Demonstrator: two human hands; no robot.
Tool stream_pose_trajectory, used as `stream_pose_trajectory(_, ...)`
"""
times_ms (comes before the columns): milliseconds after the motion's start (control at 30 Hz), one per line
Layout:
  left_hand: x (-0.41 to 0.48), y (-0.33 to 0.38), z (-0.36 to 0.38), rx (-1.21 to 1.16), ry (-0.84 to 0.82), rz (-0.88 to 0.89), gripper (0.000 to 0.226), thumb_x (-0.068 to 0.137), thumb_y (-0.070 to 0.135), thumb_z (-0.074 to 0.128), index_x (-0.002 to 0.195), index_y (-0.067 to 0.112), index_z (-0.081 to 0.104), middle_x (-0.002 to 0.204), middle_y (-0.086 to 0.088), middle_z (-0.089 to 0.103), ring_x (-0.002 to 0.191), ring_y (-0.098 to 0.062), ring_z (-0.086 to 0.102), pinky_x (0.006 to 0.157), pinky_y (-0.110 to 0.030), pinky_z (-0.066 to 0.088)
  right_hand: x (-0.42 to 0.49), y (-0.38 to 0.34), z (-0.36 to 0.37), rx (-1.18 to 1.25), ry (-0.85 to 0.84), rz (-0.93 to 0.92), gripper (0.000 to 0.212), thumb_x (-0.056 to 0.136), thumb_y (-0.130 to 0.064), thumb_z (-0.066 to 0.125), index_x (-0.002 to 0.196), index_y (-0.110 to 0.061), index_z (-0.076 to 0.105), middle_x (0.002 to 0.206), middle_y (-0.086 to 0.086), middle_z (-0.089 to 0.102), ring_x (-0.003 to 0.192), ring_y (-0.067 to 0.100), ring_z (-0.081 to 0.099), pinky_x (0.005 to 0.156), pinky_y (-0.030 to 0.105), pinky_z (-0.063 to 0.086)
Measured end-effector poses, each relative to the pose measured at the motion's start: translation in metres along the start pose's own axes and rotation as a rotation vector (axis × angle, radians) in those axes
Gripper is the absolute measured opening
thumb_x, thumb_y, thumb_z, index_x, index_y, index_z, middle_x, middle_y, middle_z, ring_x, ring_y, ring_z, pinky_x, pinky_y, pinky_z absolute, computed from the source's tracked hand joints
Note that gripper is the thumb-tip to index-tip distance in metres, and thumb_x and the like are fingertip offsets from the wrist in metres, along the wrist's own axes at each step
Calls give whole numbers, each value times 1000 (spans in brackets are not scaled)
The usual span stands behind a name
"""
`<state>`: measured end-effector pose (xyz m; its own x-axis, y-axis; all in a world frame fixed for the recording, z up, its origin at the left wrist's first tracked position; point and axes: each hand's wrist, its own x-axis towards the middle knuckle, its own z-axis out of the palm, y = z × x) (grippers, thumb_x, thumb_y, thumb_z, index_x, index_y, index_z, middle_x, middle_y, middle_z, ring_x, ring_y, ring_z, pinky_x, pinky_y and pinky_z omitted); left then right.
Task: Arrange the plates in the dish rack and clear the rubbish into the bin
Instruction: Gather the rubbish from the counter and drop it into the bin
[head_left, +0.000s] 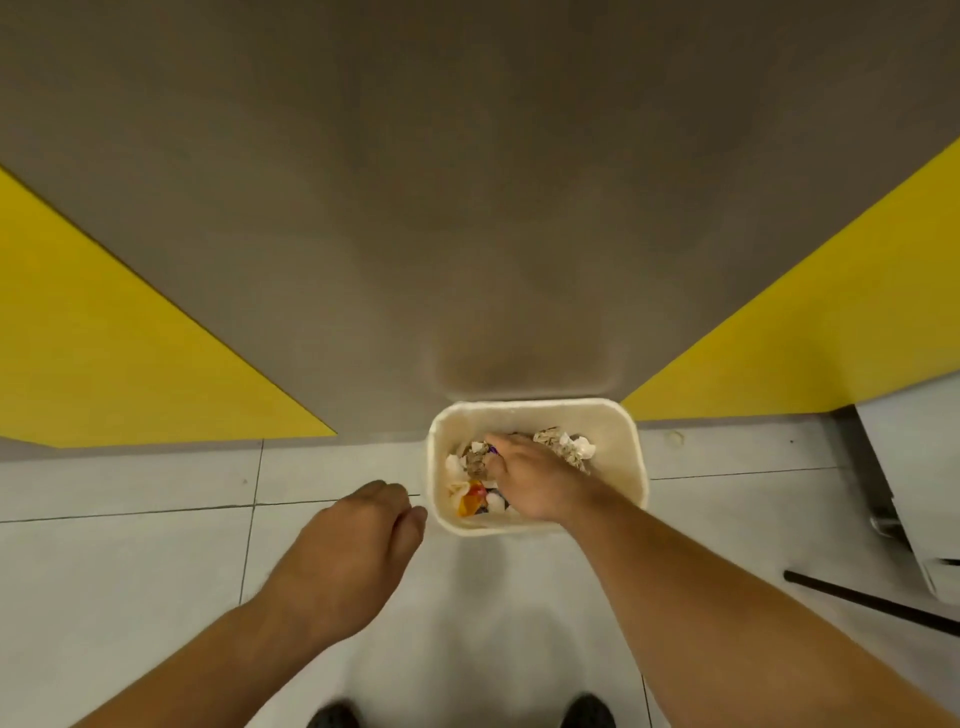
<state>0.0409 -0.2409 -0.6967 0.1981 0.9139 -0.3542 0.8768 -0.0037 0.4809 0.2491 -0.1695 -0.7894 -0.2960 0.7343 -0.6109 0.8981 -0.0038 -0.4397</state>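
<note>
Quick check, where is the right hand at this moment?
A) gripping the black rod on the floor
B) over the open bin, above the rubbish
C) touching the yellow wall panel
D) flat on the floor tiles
B: the right hand reaches over the rim of the white bin and covers part of the crumpled rubbish inside.

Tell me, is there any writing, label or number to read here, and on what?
No readable text anywhere.
Orange wrapper in the bin: any print is too blurred to read.
Grey wall, yellow panels, floor tiles: plain, no marks seen.
</note>
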Motion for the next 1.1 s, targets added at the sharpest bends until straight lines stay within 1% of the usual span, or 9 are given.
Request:
stream_pose_trajectory(67, 21, 14, 10, -6, 2, 41, 31, 96, 39, 38, 68, 27, 38, 72, 8, 47, 64, -12, 48, 60, -27, 35, -13, 8, -12, -30, 68, 8, 31, 99, -29, 34, 114, -18, 59, 127, 5, 57, 120, 24, 49, 100, 32, 35)
stream_pose_trajectory(167, 62, 43, 37, -19, -9, 97, 24, 96, 36, 36, 83, 23, 51, 89, 3, 57, 79, -18, 55, 68, -28, 39, -43, 23, -31, -71, 175, 3, 21, 95, -25, 42, 85, -18, 59, 97, 7, 64, 95, 26, 57, 78, 29, 40)
stream_pose_trajectory(267, 103, 63, 71, 22, -54, 81, 29, 97, 32, 35, 96, 14, 58, 103, -4, 62, 94, -22, 58, 82, -33, 45, -73, 40, -43, -57, 236, 14, 22, 95, -25, 41, 79, -24, 54, 87, 1, 59, 85, 22, 55, 70, 26, 35)
stream_pose_trajectory(333, 120, 67, 92, -29, -155, 51, 32, 96, 32, 37, 111, 15, 60, 115, -7, 62, 106, -24, 57, 94, -36, 44, -87, 51, -47, -24, 261, 29, 21, 94, -25, 42, 80, -22, 57, 88, -2, 60, 84, 20, 55, 72, 30, 42)
stream_pose_trajectory(467, 126, 61, 113, -130, -378, 34, 49, 98, 39, 39, 145, 34, 28, 147, 0, 41, 133, -23, 37, 109, -30, 27, -99, 61, -49, 61, 317, 44, 22, 95, -27, 45, 102, -21, 65, 104, -1, 64, 96, 20, 58, 84, 36, 47)
stream_pose_trajectory(600, 102, 59, 85, -145, -317, 147, 44, 98, 37, 42, 141, 27, 40, 148, 5, 39, 135, -12, 35, 111, -22, 24, -112, 44, -59, 86, 370, 34, 25, 97, -33, 45, 110, -22, 63, 112, -1, 64, 102, 19, 56, 89, 34, 45)
stream_pose_trajectory(733, 62, 83, 8, -108, -122, 240, 30, 95, 42, 46, 118, 30, 60, 120, 12, 59, 110, -8, 53, 94, -24, 41, -147, 11, -89, 129, 404, -11, 28, 97, -38, 45, 115, -24, 62, 115, -2, 64, 107, 18, 55, 90, 31, 43)
stream_pose_trajectory(867, 18, 134, -91, -54, 16, 340, 26, 93, 49, 44, 105, 33, 60, 100, 18, 57, 95, -6, 53, 83, -29, 45, -201, -30, -145, 175, 475, -27, 36, 92, -47, 51, 120, -26, 59, 120, -6, 62, 114, 14, 51, 94, 24, 39)
stream_pose_trajectory(1100, -69, 241, -266, -41, 156, 513, 37, 90, 57, 37, 107, 32, 59, 95, 23, 50, 90, 0, 53, 77, -23, 46, -327, -106, -276, 229, 618, -76, 48, 85, -64, 42, 121, -33, 55, 122, -12, 59, 114, 8, 51, 95, 31, 45)
